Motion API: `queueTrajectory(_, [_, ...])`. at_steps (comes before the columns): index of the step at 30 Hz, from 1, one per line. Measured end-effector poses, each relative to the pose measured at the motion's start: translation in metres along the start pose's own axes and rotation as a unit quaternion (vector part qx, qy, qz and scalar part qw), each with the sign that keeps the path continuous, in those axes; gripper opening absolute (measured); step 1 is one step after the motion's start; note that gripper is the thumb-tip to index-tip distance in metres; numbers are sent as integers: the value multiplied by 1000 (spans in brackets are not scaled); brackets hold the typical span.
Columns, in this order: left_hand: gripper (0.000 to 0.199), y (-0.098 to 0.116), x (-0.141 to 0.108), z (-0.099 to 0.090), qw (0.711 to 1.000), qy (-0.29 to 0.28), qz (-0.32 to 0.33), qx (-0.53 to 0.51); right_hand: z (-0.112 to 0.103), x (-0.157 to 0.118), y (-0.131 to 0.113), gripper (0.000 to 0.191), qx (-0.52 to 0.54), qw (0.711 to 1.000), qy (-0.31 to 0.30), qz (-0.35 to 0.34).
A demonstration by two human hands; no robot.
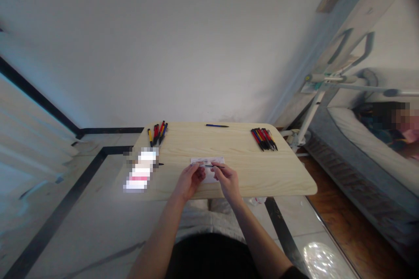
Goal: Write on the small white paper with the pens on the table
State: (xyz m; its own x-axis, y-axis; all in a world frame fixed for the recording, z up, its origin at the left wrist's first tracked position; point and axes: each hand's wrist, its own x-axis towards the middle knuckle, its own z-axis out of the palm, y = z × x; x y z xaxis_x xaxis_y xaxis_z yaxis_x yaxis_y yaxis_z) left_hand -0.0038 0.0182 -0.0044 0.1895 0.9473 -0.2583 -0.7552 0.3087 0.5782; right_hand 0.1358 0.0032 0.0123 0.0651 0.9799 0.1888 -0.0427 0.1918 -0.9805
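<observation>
Above the white paper (209, 176) at the table's near side, a thin pen (208, 166) lies crosswise between my hands. My left hand (190, 179) pinches its left end, which looks pale or clear. My right hand (228, 181) has thumb and fingers closed on the darker right part, and a dark tip sticks out past them. Faint marks show along the top of the paper, partly covered by my fingers. Whether the pen is whole or in two parts is too small to tell.
Pens in several colours lie in a left group (157, 134) and a right bunch (263, 139). One blue pen (217, 125) rests at the table's back edge. A bright pixelated object (141, 170) is at left. Beyond the table's right side stand a white metal frame (309, 117) and a bed (347, 161).
</observation>
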Motion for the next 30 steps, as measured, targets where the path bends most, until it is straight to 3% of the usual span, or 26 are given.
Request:
queueTrajectory(9, [9,3,1,-1,998,-3,-26,-59,-5,-5,14,35,-81,996,-36,-7])
queueTrajectory(15, [8,4,5,-7,994,-23,-40,-102,-25,3,13,19,-197,979,9,-48])
queueTrajectory(24, [9,6,2,-4,993,-22,-45,-103,-25,27,14,17,-367,913,-69,-164])
queueTrajectory(30, [10,4,3,-7,994,-32,-34,-104,-19,33,24,17,-439,879,-79,-171])
